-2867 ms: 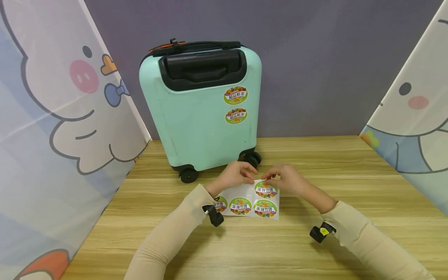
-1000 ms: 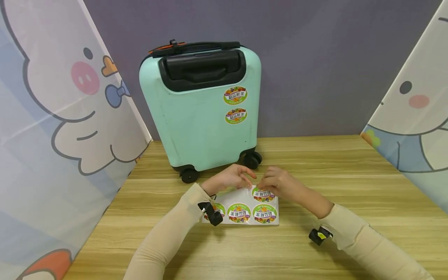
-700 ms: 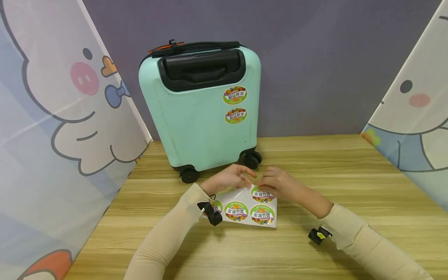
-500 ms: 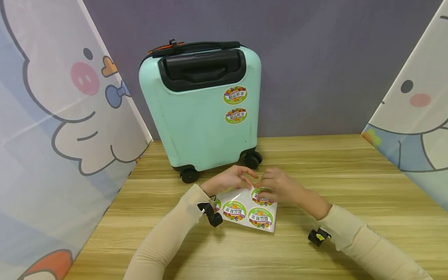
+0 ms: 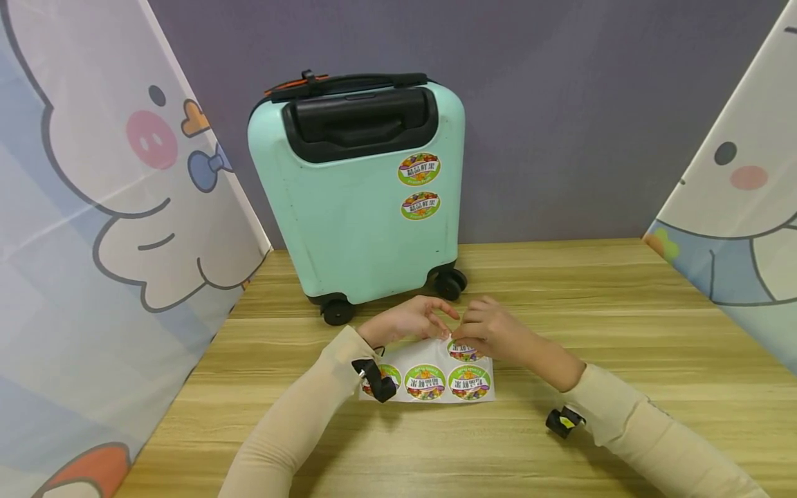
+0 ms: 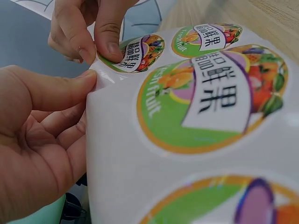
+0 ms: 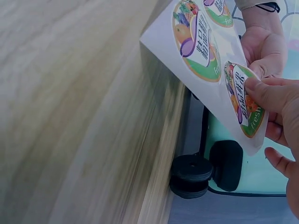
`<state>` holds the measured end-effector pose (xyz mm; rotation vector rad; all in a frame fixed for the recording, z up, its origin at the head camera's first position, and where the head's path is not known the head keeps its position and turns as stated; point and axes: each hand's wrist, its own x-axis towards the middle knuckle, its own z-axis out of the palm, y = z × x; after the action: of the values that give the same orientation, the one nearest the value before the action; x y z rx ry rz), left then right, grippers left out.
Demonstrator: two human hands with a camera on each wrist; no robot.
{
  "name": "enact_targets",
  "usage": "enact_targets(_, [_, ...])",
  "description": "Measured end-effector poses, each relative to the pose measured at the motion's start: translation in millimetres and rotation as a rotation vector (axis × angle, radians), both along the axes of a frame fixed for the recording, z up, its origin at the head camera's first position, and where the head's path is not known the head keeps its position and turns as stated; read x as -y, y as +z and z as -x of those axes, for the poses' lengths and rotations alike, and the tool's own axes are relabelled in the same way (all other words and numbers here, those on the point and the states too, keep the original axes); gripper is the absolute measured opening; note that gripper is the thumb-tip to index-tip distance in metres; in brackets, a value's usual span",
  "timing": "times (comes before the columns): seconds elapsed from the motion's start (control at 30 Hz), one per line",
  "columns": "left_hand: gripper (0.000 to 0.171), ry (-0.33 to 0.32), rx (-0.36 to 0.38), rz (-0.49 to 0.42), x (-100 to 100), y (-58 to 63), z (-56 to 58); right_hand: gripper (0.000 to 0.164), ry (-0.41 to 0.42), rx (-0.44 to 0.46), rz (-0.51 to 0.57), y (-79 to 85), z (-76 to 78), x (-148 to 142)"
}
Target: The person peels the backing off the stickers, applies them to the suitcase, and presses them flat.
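Note:
A white sheet of oval fruit stickers (image 5: 405, 356) is held just above the wooden table in front of the suitcase. My left hand (image 5: 414, 319) pinches its far edge between thumb and fingers, plainly seen in the left wrist view. Beside it my right hand (image 5: 495, 332) grips the corner sticker (image 7: 243, 100), thumb on its printed face and fingers behind the sheet. That sticker is partly covered by the right fingers in the head view. Several other stickers (image 6: 215, 95) lie flat on the sheet, green with an orange rim and fruit pictures.
A mint-green suitcase (image 5: 355, 228) with a black handle recess (image 5: 361, 124) stands upright behind the hands. Two matching stickers (image 5: 420, 188) are on its right side. Its black wheel (image 7: 190, 175) is close to the sheet. Cartoon-printed panels (image 5: 162, 228) flank the wooden table (image 5: 591, 311).
Since the earliest frame, the right hand has drawn in closer to the left, fingers now curled at the corner sticker. The sheet's near edge swung down and tilted, then came level again.

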<state>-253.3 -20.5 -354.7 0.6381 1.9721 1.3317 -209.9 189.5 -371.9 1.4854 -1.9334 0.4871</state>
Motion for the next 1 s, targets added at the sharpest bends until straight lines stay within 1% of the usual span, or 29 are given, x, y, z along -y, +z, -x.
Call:
enact_targets(0.03, [0.04,0.006,0.0,0.001,-0.2,-0.2,0.8,0.018,-0.009,-0.001,0.001,-0.7,0.1,-0.4])
enact_targets(0.13, [0.041,0.026,0.016,-0.008,-1.1,-0.7,2.1,0.02,-0.024,-0.004,0.008,-2.0,0.7,-0.7])
enact_targets(0.3, [0.041,0.052,0.017,-0.025,-1.4,-1.6,2.2,0.023,-0.041,-0.021,0.011,-2.3,0.7,0.1])
enact_targets(0.43, [0.041,0.077,-0.018,-0.038,-1.3,-1.8,1.2,0.023,-0.074,-0.001,0.011,-2.3,-0.1,1.7])
enact_targets(0.63, [0.039,0.1,-0.109,-0.041,-0.4,-1.9,0.1,0.021,-0.11,0.025,-0.004,-1.3,-1.7,3.1])
enact_targets(0.83, [0.038,0.119,-0.141,-0.027,0.3,-2.8,-0.2,0.021,-0.139,0.057,-0.042,-0.1,-3.6,2.9])
enact_targets(1.0, [0.039,0.144,-0.164,-0.016,1.1,-3.8,0.3,0.023,-0.148,0.054,-0.079,0.6,-4.3,3.3])
